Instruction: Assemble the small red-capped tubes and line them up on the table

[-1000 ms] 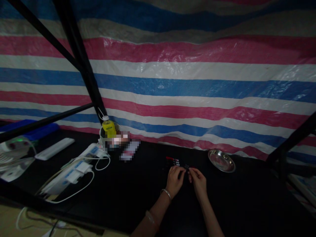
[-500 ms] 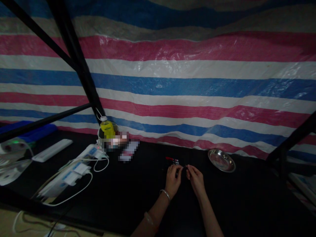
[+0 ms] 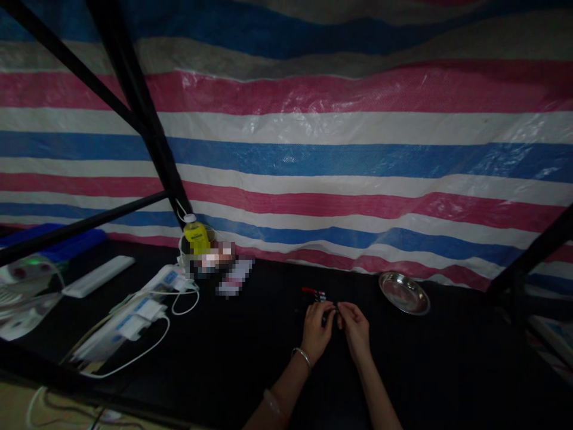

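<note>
The left hand [image 3: 317,328] and right hand [image 3: 355,328] meet over the black counter [image 3: 447,364], thumbs and fingers nearly closed in a pinch on a small dark item [image 3: 335,305]; it is too small and dim for its shape to be told. Compared with a second ago, the two sets of fingertips sit closer together, and the red bit that showed by the right fingers is out of sight. Taking the fingertips as the centre, the red-and-silver slim pieces [image 3: 314,292] lie just beside the left hand at about ten o'clock, and the shiny metal dish [image 3: 404,293] rests between two and three o'clock. The yellow bottle [image 3: 196,236] stands well apart at ten o'clock, and the white power strip [image 3: 129,319] lies at nine.
</note>
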The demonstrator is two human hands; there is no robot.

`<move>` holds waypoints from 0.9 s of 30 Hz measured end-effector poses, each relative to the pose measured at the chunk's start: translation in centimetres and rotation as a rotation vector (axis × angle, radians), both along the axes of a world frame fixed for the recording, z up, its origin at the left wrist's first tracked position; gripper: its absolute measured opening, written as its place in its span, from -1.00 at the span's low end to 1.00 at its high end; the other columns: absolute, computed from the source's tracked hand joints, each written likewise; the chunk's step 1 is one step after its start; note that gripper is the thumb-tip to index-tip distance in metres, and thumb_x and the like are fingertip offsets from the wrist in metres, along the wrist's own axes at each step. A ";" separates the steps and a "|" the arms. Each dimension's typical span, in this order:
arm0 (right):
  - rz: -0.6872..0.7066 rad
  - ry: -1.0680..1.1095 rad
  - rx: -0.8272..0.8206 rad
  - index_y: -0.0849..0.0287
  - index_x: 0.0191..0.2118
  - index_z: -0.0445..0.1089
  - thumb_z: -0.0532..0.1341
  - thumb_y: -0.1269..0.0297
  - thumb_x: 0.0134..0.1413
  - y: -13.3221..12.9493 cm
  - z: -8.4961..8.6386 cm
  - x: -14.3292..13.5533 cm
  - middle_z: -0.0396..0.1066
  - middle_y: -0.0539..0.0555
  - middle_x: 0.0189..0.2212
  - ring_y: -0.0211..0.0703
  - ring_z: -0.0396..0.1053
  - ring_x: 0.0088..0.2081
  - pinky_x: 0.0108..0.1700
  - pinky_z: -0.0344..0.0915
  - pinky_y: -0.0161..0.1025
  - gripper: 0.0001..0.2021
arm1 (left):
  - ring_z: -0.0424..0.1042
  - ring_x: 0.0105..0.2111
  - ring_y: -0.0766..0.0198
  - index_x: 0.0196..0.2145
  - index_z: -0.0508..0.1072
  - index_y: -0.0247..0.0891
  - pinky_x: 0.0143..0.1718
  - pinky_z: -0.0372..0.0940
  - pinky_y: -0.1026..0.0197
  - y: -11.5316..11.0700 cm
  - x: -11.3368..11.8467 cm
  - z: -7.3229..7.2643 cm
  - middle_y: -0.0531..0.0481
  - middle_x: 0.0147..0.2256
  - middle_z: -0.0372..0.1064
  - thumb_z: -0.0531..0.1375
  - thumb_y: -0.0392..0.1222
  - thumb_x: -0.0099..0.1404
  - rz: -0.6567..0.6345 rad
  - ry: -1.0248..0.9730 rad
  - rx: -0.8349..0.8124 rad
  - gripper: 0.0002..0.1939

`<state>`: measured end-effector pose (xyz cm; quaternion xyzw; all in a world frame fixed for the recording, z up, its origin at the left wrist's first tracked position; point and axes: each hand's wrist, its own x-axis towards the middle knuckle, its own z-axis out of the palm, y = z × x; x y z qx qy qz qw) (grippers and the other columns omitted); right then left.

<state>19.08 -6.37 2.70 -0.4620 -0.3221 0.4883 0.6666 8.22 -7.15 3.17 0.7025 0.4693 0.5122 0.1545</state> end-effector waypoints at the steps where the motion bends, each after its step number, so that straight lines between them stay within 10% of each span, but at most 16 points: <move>1: -0.018 -0.008 0.001 0.23 -0.43 0.39 0.37 0.05 -0.33 -0.1 0.0 -0.3 0.28 -0.09 -0.72 -0.36 0.15 -0.69 -0.62 0.08 -0.37 -0.63 | 0.38 -0.22 0.24 -0.25 0.39 -0.22 -0.15 0.26 0.10 0.0 -0.1 0.1 -0.04 -0.27 0.43 0.06 -0.28 0.27 0.015 0.013 -0.011 -0.87; 14: -0.347 -0.058 -0.029 0.24 -0.25 0.37 0.35 0.02 -0.34 0.6 -0.8 -2.4 0.45 0.07 -0.47 -0.18 0.40 -0.48 -0.46 0.32 -0.29 -0.51 | 0.34 -0.14 0.14 -0.09 0.34 -0.21 -0.09 0.17 0.03 -0.2 -0.1 0.2 -0.09 -0.15 0.40 0.11 -0.21 0.22 0.174 0.099 -0.068 -0.72; 21: -0.412 -0.340 -0.017 0.23 -0.22 0.37 0.23 -0.01 -0.14 -0.2 -1.6 -2.5 0.45 0.13 -0.35 -0.13 0.42 -0.34 -0.30 0.33 -0.25 -0.58 | 0.28 -0.07 -0.03 0.04 0.18 -0.35 -0.12 0.09 -0.09 -0.1 -1.7 -0.2 -0.28 -0.07 0.32 0.01 -0.21 0.24 0.734 0.129 -0.225 -0.59; 27: -0.342 -0.463 -0.009 0.19 -0.23 0.39 0.18 -0.02 -0.10 -0.5 -1.7 -3.5 0.45 0.14 -0.33 -0.11 0.42 -0.33 -0.27 0.31 -0.24 -0.61 | 0.32 -0.11 0.02 0.02 0.18 -0.31 -0.10 0.06 -0.08 -0.3 -2.1 -0.2 -0.20 -0.15 0.37 0.03 -0.22 0.22 0.660 0.143 -0.293 -0.60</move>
